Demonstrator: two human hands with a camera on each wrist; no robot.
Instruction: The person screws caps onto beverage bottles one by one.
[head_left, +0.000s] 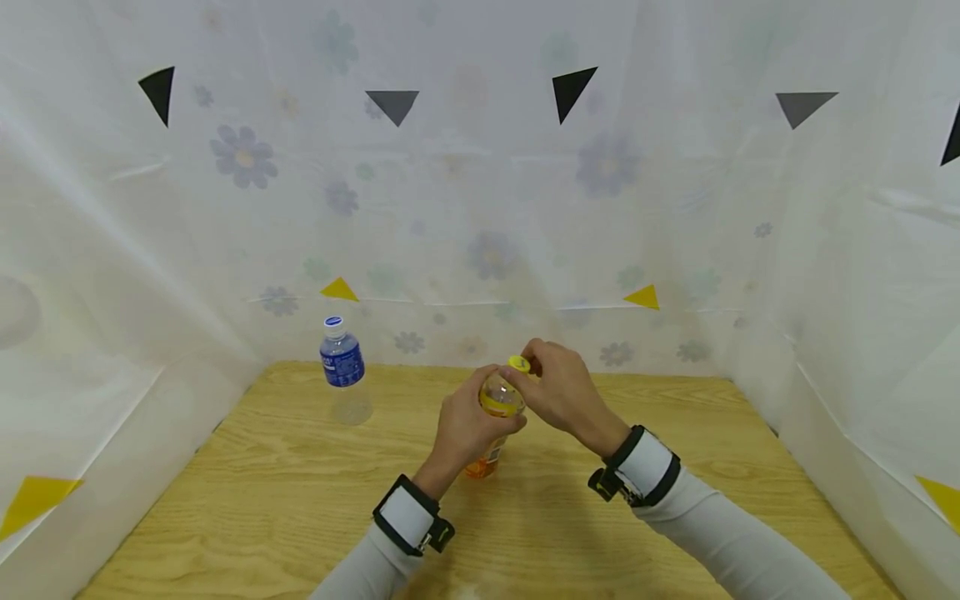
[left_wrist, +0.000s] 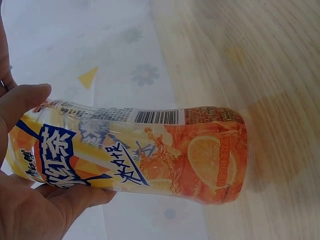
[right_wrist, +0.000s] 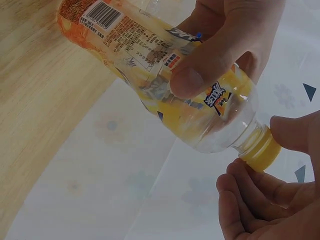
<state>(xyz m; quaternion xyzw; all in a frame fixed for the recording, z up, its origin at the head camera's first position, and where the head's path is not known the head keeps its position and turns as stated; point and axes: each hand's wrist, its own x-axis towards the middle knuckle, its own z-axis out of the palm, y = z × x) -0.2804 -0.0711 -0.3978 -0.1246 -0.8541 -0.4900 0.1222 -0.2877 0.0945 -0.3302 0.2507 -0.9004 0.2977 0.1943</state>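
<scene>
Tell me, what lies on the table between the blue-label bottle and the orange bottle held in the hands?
Nothing: in the head view only bare wooden table lies between the blue-label bottle and the orange bottle.

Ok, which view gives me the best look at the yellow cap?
The right wrist view: the yellow cap fills the frame close up, with the right hand's fingers pinching it. The head view shows it small and partly covered. The left wrist view misses it, showing only the bottle's label.

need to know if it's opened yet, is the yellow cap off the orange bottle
No, the yellow cap sits on the orange bottle, pinched by the right hand.
</scene>
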